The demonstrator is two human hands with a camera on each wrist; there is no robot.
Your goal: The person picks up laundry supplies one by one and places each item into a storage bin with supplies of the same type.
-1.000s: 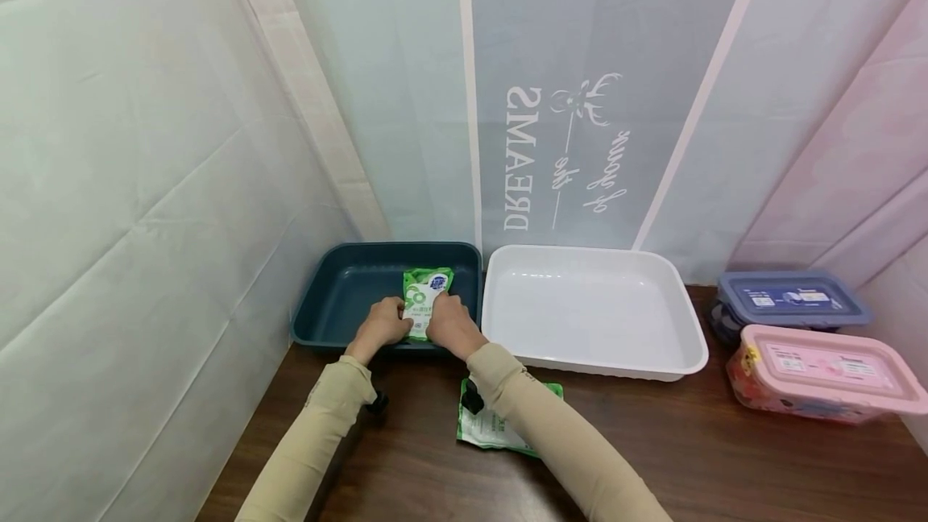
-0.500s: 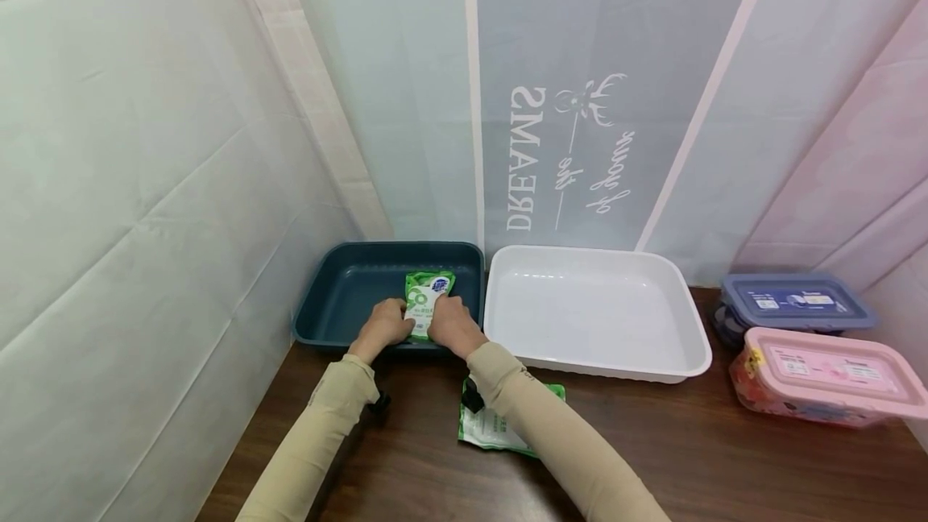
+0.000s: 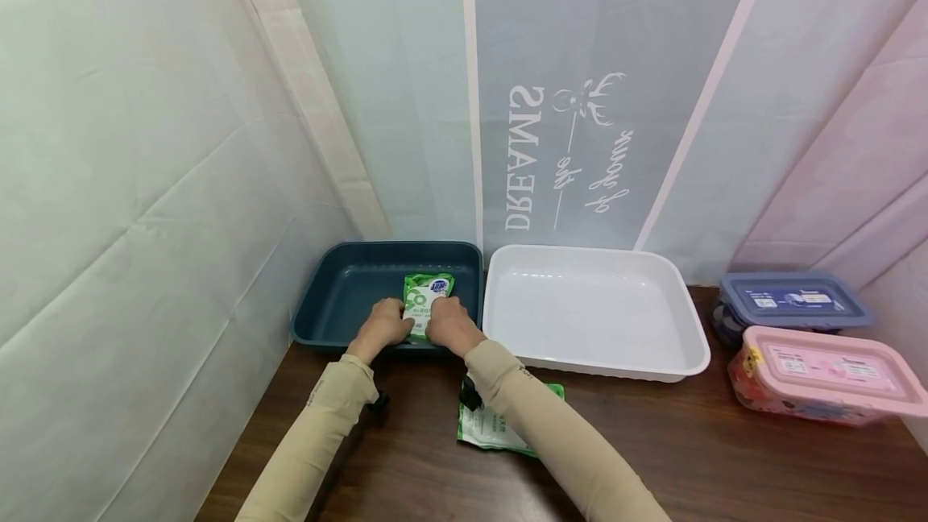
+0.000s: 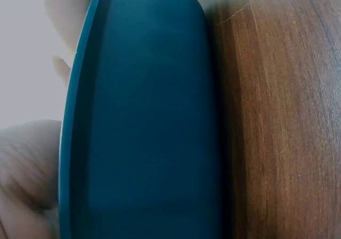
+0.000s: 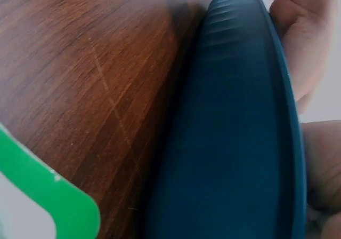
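In the head view, a green and white printed pouch (image 3: 422, 306) is in the right half of the dark teal tray (image 3: 355, 284), near its front rim. My left hand (image 3: 383, 323) grips the pouch's left edge, thumb on its face. The right hand (image 3: 453, 324) holds its right edge the same way. Whether the pouch touches the tray floor I cannot tell. Both wrist views mostly show the tray's outer front wall (image 4: 152, 111), with parts of the hands beyond the rim. A second green and white pouch (image 3: 484, 428) lies on the table, partly under my right forearm.
A white tray (image 3: 590, 312) stands right beside the teal one. At the far right are a blue-lidded box (image 3: 797, 299) and a pink-lidded box (image 3: 834, 369). Fabric curtains (image 3: 406, 103) rise behind and at the sides. The table (image 3: 420, 466) is brown wood.
The top edge of the held pouch has shifted slightly down toward me. Both hands keep their hold and stay almost in place.
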